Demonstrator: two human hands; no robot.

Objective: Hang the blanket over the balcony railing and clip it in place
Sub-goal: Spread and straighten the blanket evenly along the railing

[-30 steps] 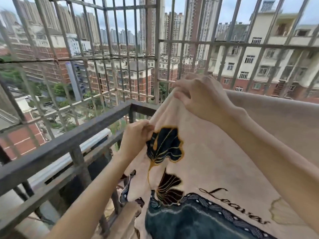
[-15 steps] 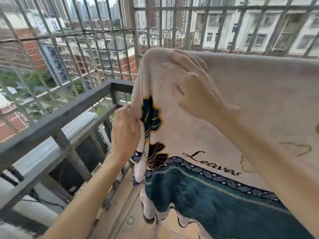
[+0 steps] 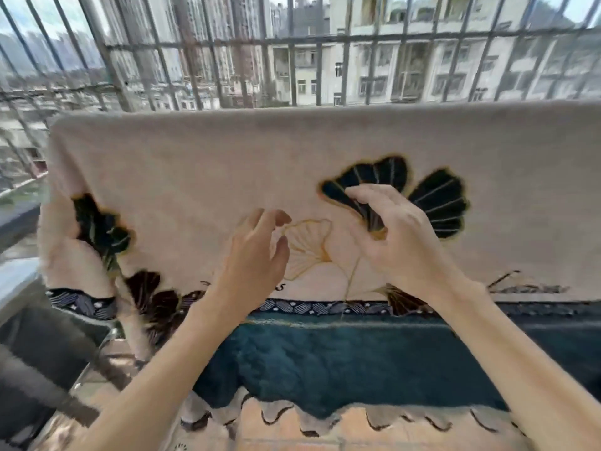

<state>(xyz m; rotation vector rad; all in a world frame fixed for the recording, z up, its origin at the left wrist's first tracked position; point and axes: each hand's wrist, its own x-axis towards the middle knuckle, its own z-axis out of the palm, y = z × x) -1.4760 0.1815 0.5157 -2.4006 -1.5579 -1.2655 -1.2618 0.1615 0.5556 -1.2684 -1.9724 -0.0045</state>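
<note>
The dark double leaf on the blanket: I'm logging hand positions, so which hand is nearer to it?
Right. The right hand overlaps the lower left part of the dark double leaf; the left hand hangs further left, beside the pale outlined leaf.

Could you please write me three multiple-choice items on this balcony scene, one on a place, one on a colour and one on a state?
1. Where does the blanket hang?
A. over the railing
B. on the floor
C. on a chair

2. What colour is the blanket's wide lower band?
A. red
B. dark teal
C. yellow

3. What are the hands doing?
A. both pinch the cloth
B. one holds a clip
C. both are open, in front of the cloth

Answers:
1. A, its top fold runs along the rail below the window bars.
2. B, below the patterned border the pile is deep blue-green.
3. C, the left hand and right hand show spread, curled fingers with nothing in either grip.
</note>
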